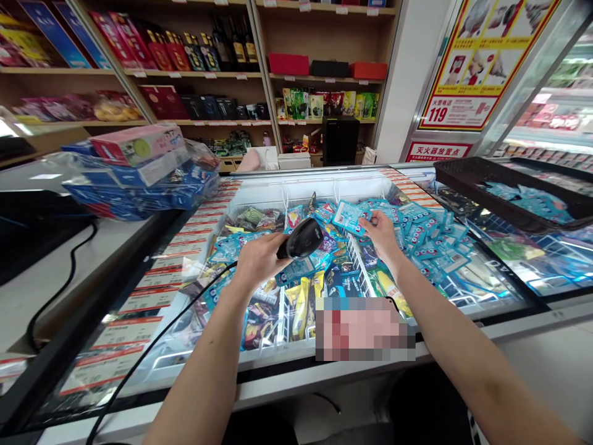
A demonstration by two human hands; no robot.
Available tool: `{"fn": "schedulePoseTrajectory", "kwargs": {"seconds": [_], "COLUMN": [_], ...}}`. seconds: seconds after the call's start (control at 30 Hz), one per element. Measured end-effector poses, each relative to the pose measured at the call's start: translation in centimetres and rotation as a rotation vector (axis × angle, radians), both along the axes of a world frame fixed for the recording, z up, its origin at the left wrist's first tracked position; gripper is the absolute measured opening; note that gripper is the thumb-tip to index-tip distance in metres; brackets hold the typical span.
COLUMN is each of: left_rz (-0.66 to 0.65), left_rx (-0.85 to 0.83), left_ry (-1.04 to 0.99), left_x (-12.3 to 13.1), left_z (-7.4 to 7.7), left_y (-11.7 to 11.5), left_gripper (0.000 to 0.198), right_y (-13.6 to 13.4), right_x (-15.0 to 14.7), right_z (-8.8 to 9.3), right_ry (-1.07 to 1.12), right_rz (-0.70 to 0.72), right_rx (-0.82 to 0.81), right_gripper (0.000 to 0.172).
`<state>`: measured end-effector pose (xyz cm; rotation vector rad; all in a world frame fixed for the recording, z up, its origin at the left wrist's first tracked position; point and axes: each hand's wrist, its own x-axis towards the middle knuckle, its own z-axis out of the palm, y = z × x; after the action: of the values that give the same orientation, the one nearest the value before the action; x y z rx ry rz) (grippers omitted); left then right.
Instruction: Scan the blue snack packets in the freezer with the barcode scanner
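My left hand (260,258) is closed round a black corded barcode scanner (302,238), its head aimed to the right over an open chest freezer (287,185). My right hand (382,236) pinches a light-blue ice-cream packet (348,215), held flat just above the heap of similar blue packets (424,232) on the freezer's right side. The scanner's cable (152,343) trails down to the lower left. Mixed yellow and dark wrapped ice creams (301,303) lie in the wire-divided compartments below both hands.
A stack of plastic-wrapped blue and pink boxes (139,170) rests on the counter at left. A black crate (509,191) with blue packets sits on the freezer's glass lid at right. Shelves of goods (194,62) line the back wall; price labels (152,290) run along the freezer's left rim.
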<state>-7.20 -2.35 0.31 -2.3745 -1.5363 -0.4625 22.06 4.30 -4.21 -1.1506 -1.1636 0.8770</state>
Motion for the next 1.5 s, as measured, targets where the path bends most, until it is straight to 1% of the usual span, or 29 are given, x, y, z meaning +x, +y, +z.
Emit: {"fn": "schedulePoseTrajectory", "kwargs": {"seconds": [0.3,0.67,0.93,1.17,1.3,1.4,1.47,1.5], "left_rz": [-0.035,-0.056,-0.059,-0.056,-0.042,-0.040,-0.035,-0.030], "left_rx": [-0.048,-0.053,-0.066,-0.057,-0.041,-0.035,-0.032,-0.029], "left_ry": [-0.048,-0.031,-0.040,-0.005,-0.014,-0.026,-0.032,-0.036], "left_x": [0.3,0.6,0.6,0.5,0.4,0.3,0.1,0.0], "left_z": [0.1,-0.1,-0.1,-0.2,-0.4,-0.6,-0.7,-0.7], "left_y": [-0.1,-0.1,-0.2,-0.1,0.0,0.2,0.3,0.3], "left_gripper": [0.029,0.027,0.028,0.029,0.027,0.028,0.029,0.029], "right_y": [0.0,0.0,0.0,0.0,0.3,0.2,0.0,-0.1], "right_x": [-0.2,-0.4,-0.5,-0.5,-0.4,-0.2,0.2,0.5], "right_z": [0.0,-0.2,-0.4,-0.3,-0.6,-0.4,0.0,0.2], "right_ry": [-0.025,0.003,0.013,0.012,-0.004,-0.055,-0.136,-0.204], "right_rz": [-0.013,0.015,0.028,0.026,-0.012,-0.041,-0.085,-0.129], "right_rx": [0.003,0.000,0.008,0.021,0.046,0.104,0.171,0.203], "right_gripper": [0.040,0.040,0.037,0.038,0.042,0.049,0.052,0.051]}}
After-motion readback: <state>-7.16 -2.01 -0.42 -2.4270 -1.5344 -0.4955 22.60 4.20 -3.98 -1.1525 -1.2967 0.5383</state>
